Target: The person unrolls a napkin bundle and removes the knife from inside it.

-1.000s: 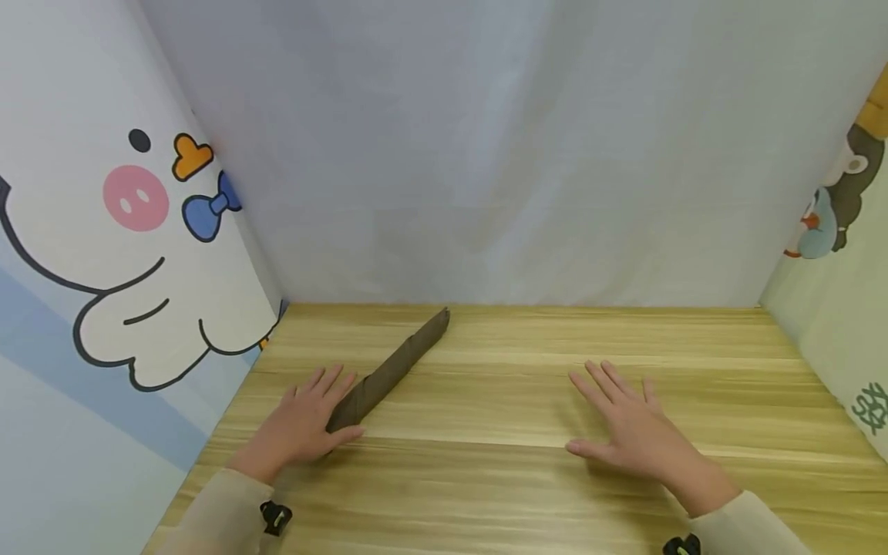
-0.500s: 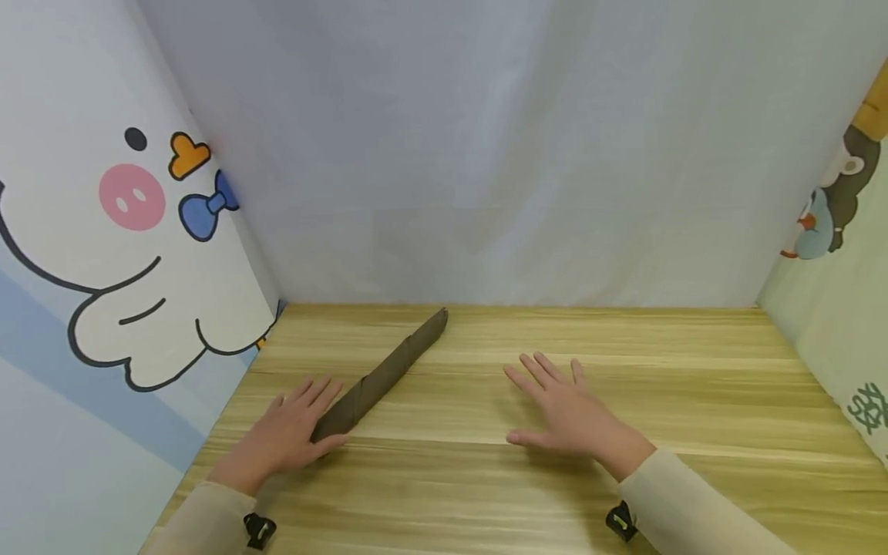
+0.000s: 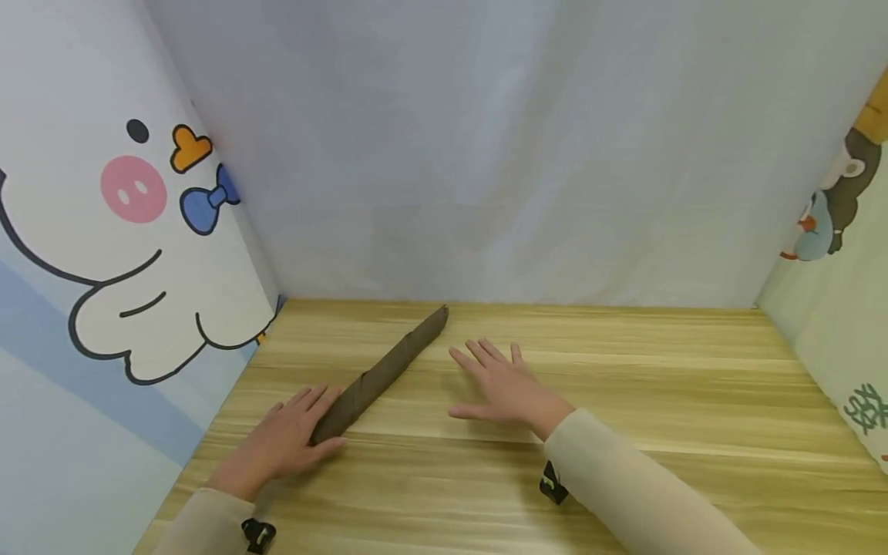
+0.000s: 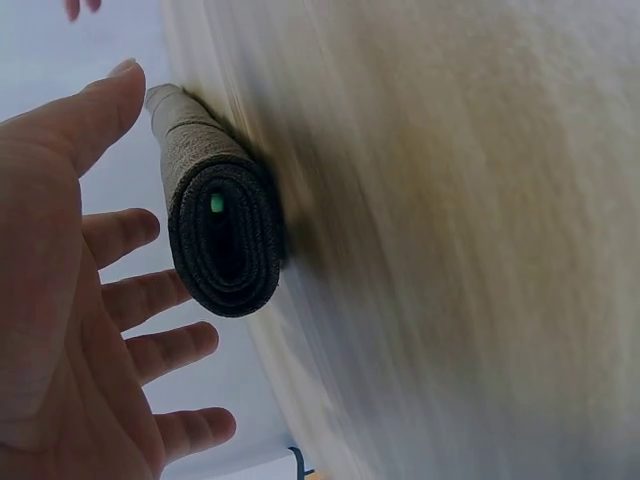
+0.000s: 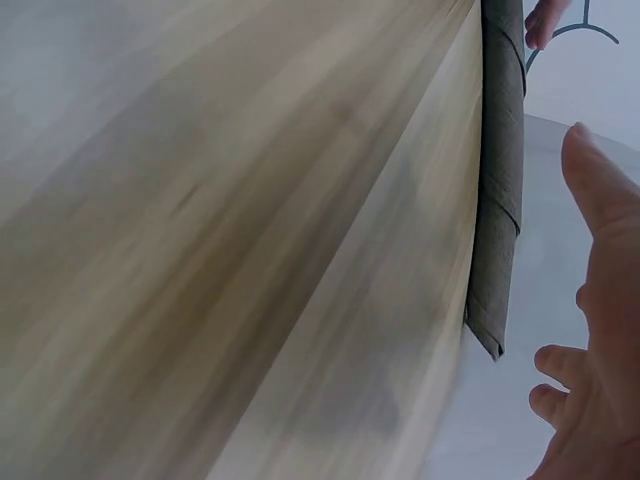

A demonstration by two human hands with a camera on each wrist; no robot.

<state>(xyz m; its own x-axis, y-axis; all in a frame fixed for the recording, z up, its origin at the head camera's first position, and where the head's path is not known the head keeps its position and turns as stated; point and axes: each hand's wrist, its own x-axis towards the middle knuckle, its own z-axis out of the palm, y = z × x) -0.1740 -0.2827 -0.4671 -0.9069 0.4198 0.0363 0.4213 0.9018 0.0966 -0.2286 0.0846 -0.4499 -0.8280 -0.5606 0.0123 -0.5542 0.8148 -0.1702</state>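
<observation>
A rolled-up dark grey-brown cloth [image 3: 388, 371] lies diagonally on the wooden table, its near end by my left hand [image 3: 280, 439]. That hand has its fingers spread at the roll's left side and the thumb on the near side. In the left wrist view, the coiled end of the roll faces the camera, and a small green bit [image 4: 217, 203] shows inside the coil. My right hand [image 3: 509, 393] hovers to the right of the roll, palm down, fingers spread and holding nothing. The right wrist view shows the roll's far, pointed end beyond the thumb [image 5: 592, 180].
Behind the table [image 3: 659, 370] hangs a plain grey-white sheet [image 3: 444, 154]. A panel with a white cartoon bird [image 3: 104, 231] stands along the left, and a pale green panel [image 3: 846, 331] with cartoon animals borders the right. A small black device [image 3: 553, 484] sits on the right wrist.
My right hand has moved left across the table, much closer to the roll. My left hand has shifted slightly left and toward me. The roll stays in nearly the same place.
</observation>
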